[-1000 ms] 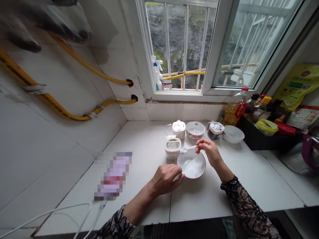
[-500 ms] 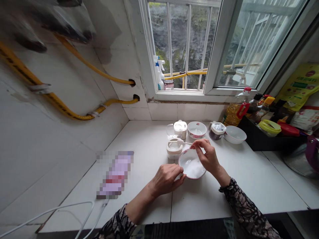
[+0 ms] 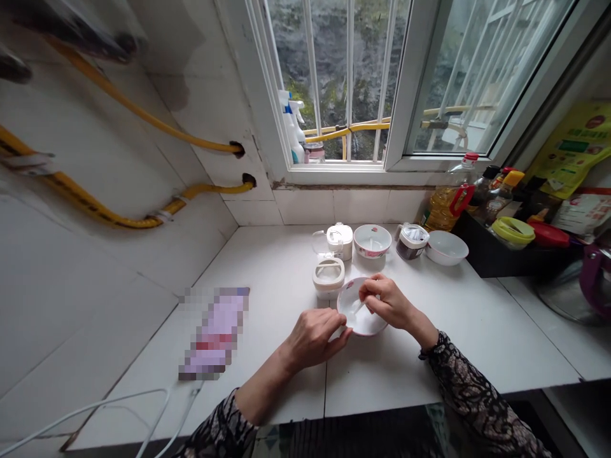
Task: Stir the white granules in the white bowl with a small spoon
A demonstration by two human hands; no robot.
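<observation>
A white bowl (image 3: 371,326) with a pink rim stands on the white tiled counter, with white contents inside. My left hand (image 3: 319,337) pinches its near left rim between thumb and fingers. My right hand (image 3: 389,300) is closed on the handle of a small white spoon (image 3: 356,306), whose end dips into the bowl. Just behind and left of the bowl is a white square jar (image 3: 328,275). Behind it stands a second white jar (image 3: 340,242) with its clear lid raised. A flowered bowl (image 3: 373,242) is to its right.
A jar with dark contents (image 3: 412,242) and a plain white bowl (image 3: 447,248) stand at the back. Right of them are an oil bottle (image 3: 443,203) and a black rack (image 3: 487,254) of bottles. A blurred purple object (image 3: 214,334) with white cables lies left.
My right hand has brought the spoon from over the square jar down into the bowl. My left hand stays at the bowl's rim. The whole view has shifted slightly.
</observation>
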